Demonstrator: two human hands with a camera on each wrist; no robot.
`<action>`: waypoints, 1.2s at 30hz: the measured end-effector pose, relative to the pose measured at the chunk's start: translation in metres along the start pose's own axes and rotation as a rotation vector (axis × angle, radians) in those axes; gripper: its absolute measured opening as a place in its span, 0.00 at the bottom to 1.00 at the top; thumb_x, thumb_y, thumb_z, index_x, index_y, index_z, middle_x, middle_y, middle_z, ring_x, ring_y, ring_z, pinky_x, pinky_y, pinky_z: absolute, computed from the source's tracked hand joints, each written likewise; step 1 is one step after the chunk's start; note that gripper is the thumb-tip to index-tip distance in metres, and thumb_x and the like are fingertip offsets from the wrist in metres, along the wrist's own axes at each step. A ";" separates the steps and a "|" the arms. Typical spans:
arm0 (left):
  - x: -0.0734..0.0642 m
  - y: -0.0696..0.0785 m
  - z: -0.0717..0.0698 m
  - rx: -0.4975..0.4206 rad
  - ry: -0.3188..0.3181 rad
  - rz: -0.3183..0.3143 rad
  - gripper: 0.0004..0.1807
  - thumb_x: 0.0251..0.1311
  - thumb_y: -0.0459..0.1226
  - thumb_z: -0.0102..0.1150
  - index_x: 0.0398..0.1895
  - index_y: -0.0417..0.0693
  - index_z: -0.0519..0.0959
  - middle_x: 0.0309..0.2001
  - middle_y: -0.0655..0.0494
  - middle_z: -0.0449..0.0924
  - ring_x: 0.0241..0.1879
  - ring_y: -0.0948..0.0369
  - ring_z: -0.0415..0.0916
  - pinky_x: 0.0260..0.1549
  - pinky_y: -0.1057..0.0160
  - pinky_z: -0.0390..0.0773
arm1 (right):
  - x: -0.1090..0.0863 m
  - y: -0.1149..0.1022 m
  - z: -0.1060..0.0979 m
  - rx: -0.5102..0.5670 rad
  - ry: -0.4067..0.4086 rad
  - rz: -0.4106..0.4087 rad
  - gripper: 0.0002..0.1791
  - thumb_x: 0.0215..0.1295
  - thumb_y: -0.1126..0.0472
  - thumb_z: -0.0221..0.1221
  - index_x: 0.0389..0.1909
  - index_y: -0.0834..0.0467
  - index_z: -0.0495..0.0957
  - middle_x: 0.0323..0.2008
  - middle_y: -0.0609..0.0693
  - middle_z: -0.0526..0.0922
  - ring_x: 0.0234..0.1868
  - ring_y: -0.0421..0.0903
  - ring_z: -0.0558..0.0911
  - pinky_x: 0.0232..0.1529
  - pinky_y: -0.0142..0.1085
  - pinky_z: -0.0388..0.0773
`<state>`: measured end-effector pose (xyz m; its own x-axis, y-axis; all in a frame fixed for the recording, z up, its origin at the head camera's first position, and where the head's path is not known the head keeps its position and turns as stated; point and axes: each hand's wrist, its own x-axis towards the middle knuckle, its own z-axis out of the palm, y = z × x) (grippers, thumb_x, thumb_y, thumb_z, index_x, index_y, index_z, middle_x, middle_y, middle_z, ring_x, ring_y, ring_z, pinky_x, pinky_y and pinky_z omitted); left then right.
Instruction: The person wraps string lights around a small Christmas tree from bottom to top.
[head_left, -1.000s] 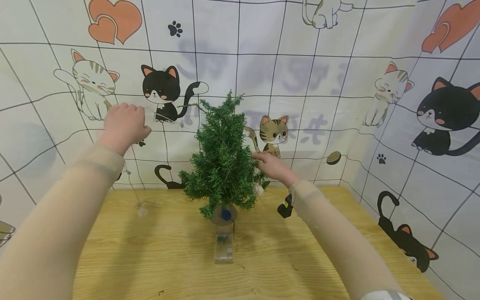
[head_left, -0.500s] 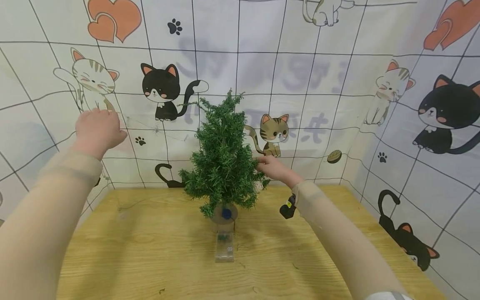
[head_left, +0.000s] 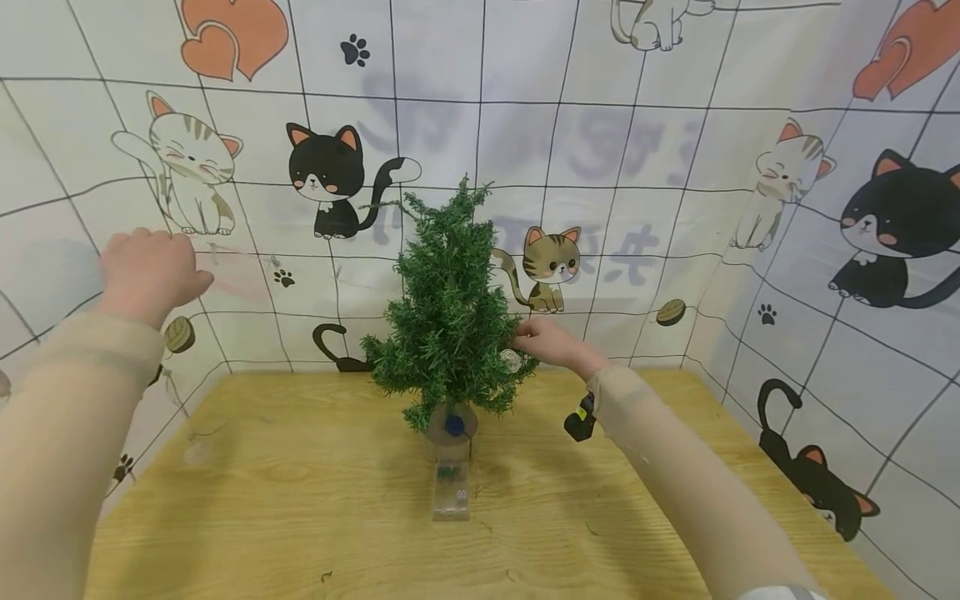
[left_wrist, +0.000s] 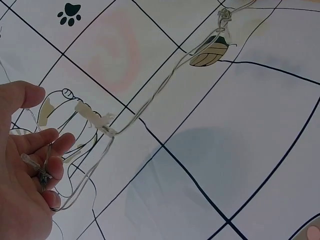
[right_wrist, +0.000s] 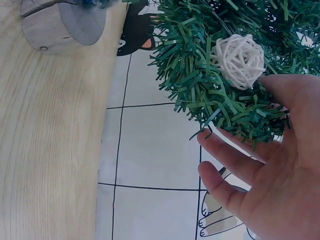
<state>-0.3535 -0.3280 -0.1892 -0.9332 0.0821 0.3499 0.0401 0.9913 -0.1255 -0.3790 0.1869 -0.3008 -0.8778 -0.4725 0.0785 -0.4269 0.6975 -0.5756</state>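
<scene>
A small green artificial Christmas tree (head_left: 450,308) stands at the back of the table. My right hand (head_left: 551,342) is at its right side, with thumb and fingers around a branch tip (right_wrist: 250,120). The thumb tip meets a white wicker ball (right_wrist: 241,62) that sits among the needles. Out to the left, my left hand (head_left: 153,271) is raised away from the tree. Its loosely curled fingers hold a thin string light (left_wrist: 160,92), whose clear wire and small bulb rest across the fingers in the left wrist view. More wire runs off toward the upper right there.
The tree's round wooden base (right_wrist: 62,27) rests on the wooden table (head_left: 315,500). A clear plastic box (head_left: 451,493) lies in front of the base. Green needle scraps are scattered nearby. A cat-print wall covering (head_left: 480,133) stands close behind the table and along both sides.
My left hand has moved left and slightly down, carrying the string light away from the tree. My right hand stays at the branch, shifting slightly lower.
</scene>
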 end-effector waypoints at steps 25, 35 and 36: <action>-0.063 -0.007 -0.046 0.137 -0.042 0.134 0.17 0.59 0.43 0.55 0.30 0.35 0.73 0.30 0.45 0.74 0.32 0.45 0.70 0.33 0.46 0.66 | -0.044 -0.075 -0.026 0.028 0.533 -0.324 0.24 0.74 0.53 0.51 0.65 0.61 0.68 0.60 0.58 0.71 0.55 0.54 0.74 0.48 0.49 0.72; -0.099 0.008 -0.063 0.208 0.046 0.226 0.16 0.57 0.43 0.59 0.25 0.38 0.70 0.25 0.50 0.72 0.27 0.51 0.67 0.26 0.51 0.66 | -0.042 -0.150 0.015 -0.458 0.552 -0.691 0.49 0.59 0.43 0.65 0.74 0.60 0.53 0.75 0.60 0.49 0.74 0.54 0.52 0.66 0.56 0.56; -0.104 0.010 -0.065 0.216 0.055 0.236 0.16 0.57 0.43 0.60 0.24 0.39 0.70 0.24 0.52 0.71 0.26 0.52 0.67 0.25 0.52 0.66 | -0.040 -0.157 0.021 -0.481 0.545 -0.716 0.50 0.59 0.42 0.65 0.74 0.60 0.53 0.75 0.60 0.49 0.74 0.54 0.52 0.66 0.56 0.57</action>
<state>-0.2327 -0.3195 -0.1662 -0.8861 0.3183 0.3369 0.1708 0.9000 -0.4010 -0.2719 0.0851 -0.2310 -0.3103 -0.6379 0.7049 -0.8270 0.5468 0.1307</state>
